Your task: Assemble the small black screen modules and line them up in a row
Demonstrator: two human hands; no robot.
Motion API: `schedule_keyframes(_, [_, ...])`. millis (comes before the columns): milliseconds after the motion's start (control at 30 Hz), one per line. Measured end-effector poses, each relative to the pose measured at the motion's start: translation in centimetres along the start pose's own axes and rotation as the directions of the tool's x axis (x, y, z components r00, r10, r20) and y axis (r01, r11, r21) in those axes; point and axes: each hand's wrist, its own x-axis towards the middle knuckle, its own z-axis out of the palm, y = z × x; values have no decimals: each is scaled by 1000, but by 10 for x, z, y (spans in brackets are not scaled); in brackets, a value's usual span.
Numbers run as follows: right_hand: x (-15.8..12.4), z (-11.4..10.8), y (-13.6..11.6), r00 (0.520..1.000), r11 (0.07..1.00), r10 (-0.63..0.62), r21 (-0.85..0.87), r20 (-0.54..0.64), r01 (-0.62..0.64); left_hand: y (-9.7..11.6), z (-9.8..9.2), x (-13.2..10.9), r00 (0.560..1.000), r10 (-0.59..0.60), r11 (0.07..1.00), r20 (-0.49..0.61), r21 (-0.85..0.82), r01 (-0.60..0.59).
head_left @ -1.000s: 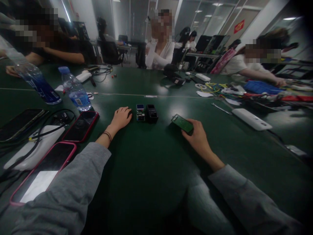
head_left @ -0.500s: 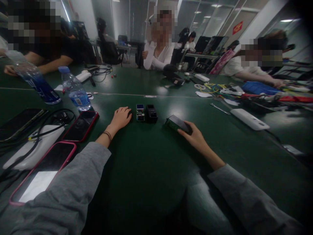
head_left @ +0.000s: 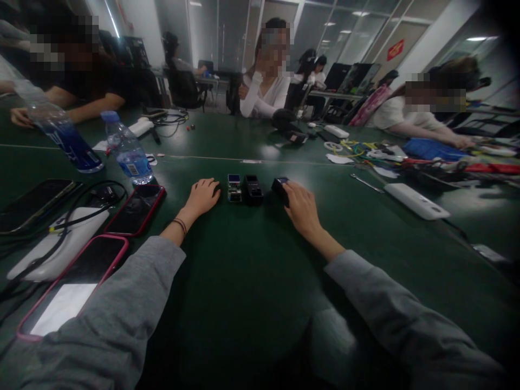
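The dim tabletop (head_left: 244, 260) carries pale glare.

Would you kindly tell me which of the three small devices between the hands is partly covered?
The rightmost, a dark box, is partly hidden by the right hand; the circuit board and the black case to its left are uncovered.

The left sleeve (head_left: 117, 303) and right sleeve (head_left: 390, 295) are plain grey, softly creased; thin dark bands (head_left: 179, 226) circle the left wrist (head_left: 172, 233).

- We see a smooth, glossy tabletop (head_left: 244, 271).
- We see 2 clear plastic bottles (head_left: 132, 160).
- We see matt cloth sleeves (head_left: 117, 303).
- We see a plastic-looking black case (head_left: 254, 192).
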Motion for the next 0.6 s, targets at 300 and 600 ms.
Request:
schedule_keyframes(300, [19,18,-4,998,985,-61,159,-22,64,-1,1,0,1000,6,1000,-5,12,-5])
schedule_keyframes(600, [20,21,-10,997,948,-77,310,16,68,-2,-1,0,1000,15,1000,8,-1,-15])
